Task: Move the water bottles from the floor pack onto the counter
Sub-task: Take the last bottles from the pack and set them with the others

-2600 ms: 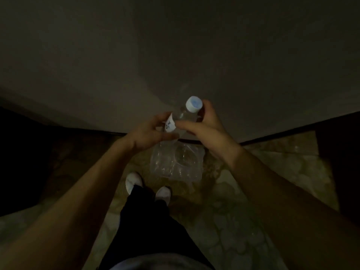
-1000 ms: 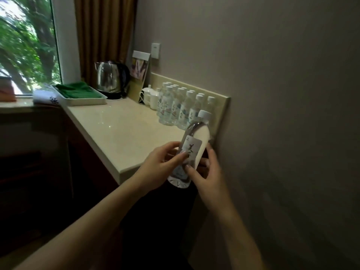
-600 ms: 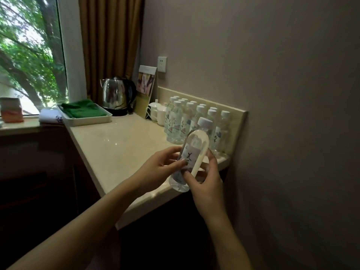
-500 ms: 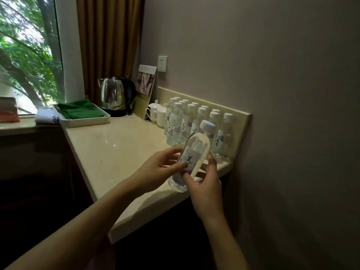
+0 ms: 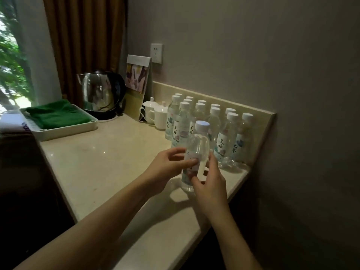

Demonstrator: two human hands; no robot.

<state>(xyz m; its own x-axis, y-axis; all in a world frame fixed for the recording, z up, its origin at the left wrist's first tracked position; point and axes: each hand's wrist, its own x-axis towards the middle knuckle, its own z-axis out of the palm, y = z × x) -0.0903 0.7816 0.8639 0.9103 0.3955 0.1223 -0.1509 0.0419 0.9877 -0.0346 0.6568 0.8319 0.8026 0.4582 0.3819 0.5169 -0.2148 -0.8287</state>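
Note:
A clear water bottle [image 5: 198, 145] with a pale blue cap and a white label stands nearly upright over the beige counter [image 5: 101, 164], its base at or just above the stone. My left hand [image 5: 167, 166] pinches its label from the left. My right hand [image 5: 210, 184] holds its lower part from the front right. Behind it, several more water bottles [image 5: 226, 137] stand in rows against the low backsplash. The floor pack is out of view.
Two white lidded cups [image 5: 155, 114] stand left of the bottle rows. A steel kettle [image 5: 97, 92], a folded card [image 5: 136, 82] and a white tray [image 5: 66, 129] with a green cloth sit at the counter's far end. The wall is close on the right.
Both hands have carried the bottle from the floor pack up to the counter. It has come forward over the stone, turned more upright, and lowered in front of the rows.

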